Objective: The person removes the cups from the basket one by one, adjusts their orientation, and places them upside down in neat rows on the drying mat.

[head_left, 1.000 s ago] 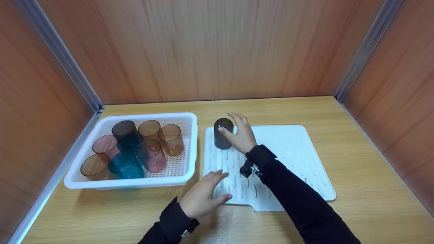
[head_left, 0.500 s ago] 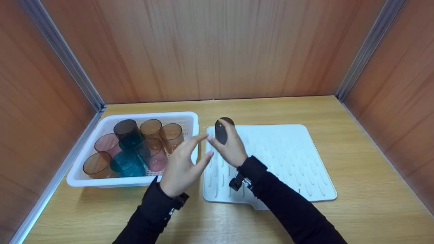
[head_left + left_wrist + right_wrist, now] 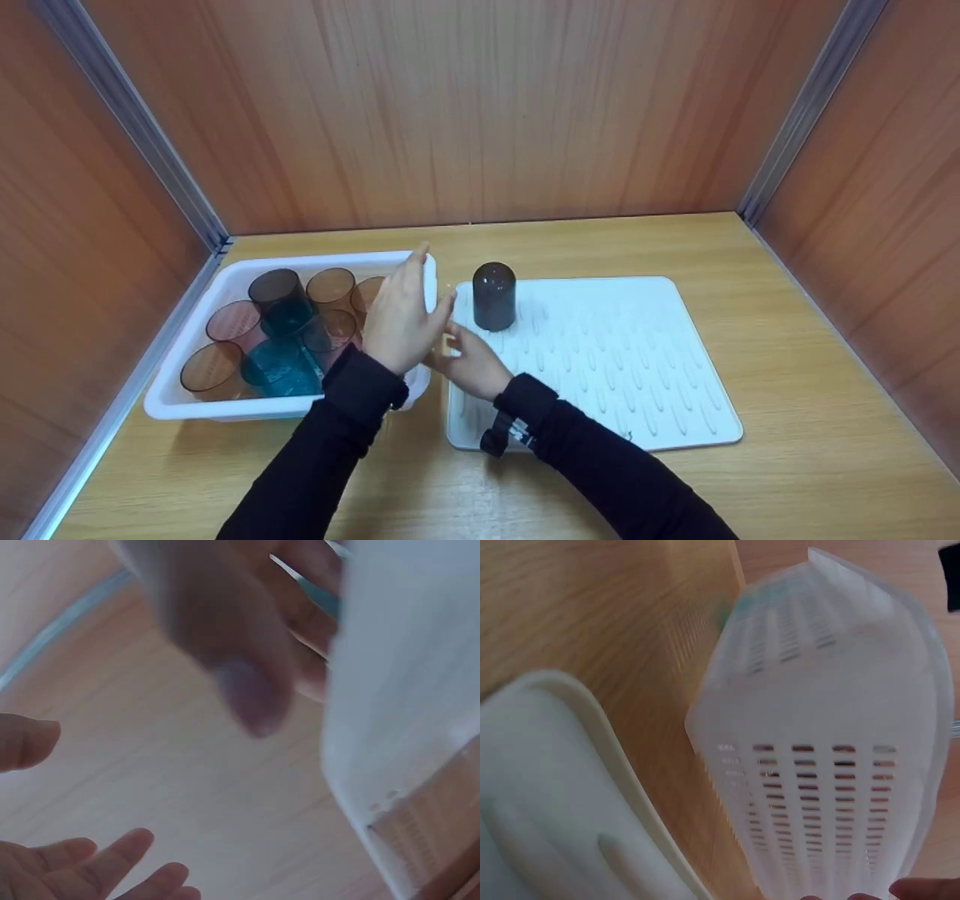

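Observation:
My left hand (image 3: 401, 319) is over the right rim of the white basket (image 3: 225, 409), fingers straight and nothing in them. Just right of the basket, my right hand (image 3: 471, 364) has its fingers loosely bent and holds nothing; in the head view its fingertips are partly behind the left hand. Inside the basket stand several see-through tumblers, among them a teal one (image 3: 281, 367), an amber one (image 3: 214, 371) and a dark grey one (image 3: 276, 289). A dark grey tumbler (image 3: 494, 300) sits upside down on the white ridged drainer tray (image 3: 600, 360), at its back left corner.
A wooden table (image 3: 600, 247) carries the basket and tray side by side, with a narrow gap between them. Wood-grain panels (image 3: 480, 112) with metal edge strips enclose the back and both sides.
My right hand has left the upside-down dark grey tumbler and moved left and nearer, to the basket's side. My left hand has moved up and left from the tray's front to the basket rim.

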Demonstrator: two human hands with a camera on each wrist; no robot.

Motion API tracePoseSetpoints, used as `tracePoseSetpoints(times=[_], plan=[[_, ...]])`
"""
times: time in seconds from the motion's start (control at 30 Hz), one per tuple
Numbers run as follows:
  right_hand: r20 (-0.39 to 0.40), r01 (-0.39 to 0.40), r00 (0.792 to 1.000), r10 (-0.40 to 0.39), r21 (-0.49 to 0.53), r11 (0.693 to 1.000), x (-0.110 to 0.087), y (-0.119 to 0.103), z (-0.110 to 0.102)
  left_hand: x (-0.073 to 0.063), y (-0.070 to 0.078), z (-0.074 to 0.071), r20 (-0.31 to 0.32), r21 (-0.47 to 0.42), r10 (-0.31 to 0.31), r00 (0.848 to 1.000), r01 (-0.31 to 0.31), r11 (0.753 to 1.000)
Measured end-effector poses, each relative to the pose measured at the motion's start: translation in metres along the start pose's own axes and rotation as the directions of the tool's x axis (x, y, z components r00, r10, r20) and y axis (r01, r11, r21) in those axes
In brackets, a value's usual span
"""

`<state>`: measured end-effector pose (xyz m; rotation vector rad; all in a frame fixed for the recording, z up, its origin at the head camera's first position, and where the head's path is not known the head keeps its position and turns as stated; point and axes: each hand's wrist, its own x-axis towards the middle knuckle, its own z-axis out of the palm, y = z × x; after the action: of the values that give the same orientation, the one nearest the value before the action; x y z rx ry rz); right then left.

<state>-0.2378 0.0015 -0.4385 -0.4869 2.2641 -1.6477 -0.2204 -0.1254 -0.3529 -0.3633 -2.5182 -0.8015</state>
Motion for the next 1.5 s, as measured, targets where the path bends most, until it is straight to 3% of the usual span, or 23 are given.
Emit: tracePoseSetpoints(times=[0.13, 0.4, 0.47, 0.57, 0.63, 0.7, 0.97, 1.23, 1.5], plan=[[-0.003, -0.015, 1.000, 0.016, 0.087, 0.996, -0.002, 0.002, 0.014, 0.008, -0.018, 0.006, 0.036, 0.057, -0.047, 0.998, 0.045, 0.997], [0.033, 0.065, 0.997, -0.075, 0.241, 0.968, 0.004, 0.010, 0.029, 0.020, -0.036, 0.002, 0.112, 0.167, -0.167, 0.980, 0.147, 0.975], [0.034, 0.083, 0.995, -0.097, 0.282, 0.956, 0.004, 0.010, 0.031, 0.024, -0.038, -0.001, 0.158, 0.201, -0.224, 0.962, 0.191, 0.961], [0.025, 0.096, 0.994, -0.110, 0.312, 0.945, 0.005, 0.010, 0.034, 0.029, -0.041, -0.003, 0.224, 0.246, -0.314, 0.923, 0.258, 0.934], [0.021, 0.094, 0.994, -0.107, 0.335, 0.938, 0.005, 0.009, 0.036, 0.032, -0.043, -0.005, 0.257, 0.267, -0.360, 0.897, 0.292, 0.919], [0.010, 0.090, 0.995, -0.100, 0.340, 0.936, 0.005, 0.008, 0.037, 0.033, -0.046, -0.005, 0.276, 0.281, -0.384, 0.881, 0.308, 0.909], [-0.006, 0.050, 0.999, -0.051, 0.322, 0.945, 0.004, 0.006, 0.040, 0.034, -0.055, -0.004, 0.327, 0.317, -0.400, 0.856, 0.299, 0.900], [-0.023, 0.071, 0.997, -0.067, 0.298, 0.952, 0.001, 0.008, 0.040, 0.034, -0.058, 0.000, 0.329, 0.359, -0.406, 0.853, 0.285, 0.889], [-0.027, 0.070, 0.998, -0.065, 0.307, 0.949, 0.000, 0.010, 0.040, 0.035, -0.058, 0.000, 0.337, 0.422, -0.436, 0.834, 0.280, 0.862]])
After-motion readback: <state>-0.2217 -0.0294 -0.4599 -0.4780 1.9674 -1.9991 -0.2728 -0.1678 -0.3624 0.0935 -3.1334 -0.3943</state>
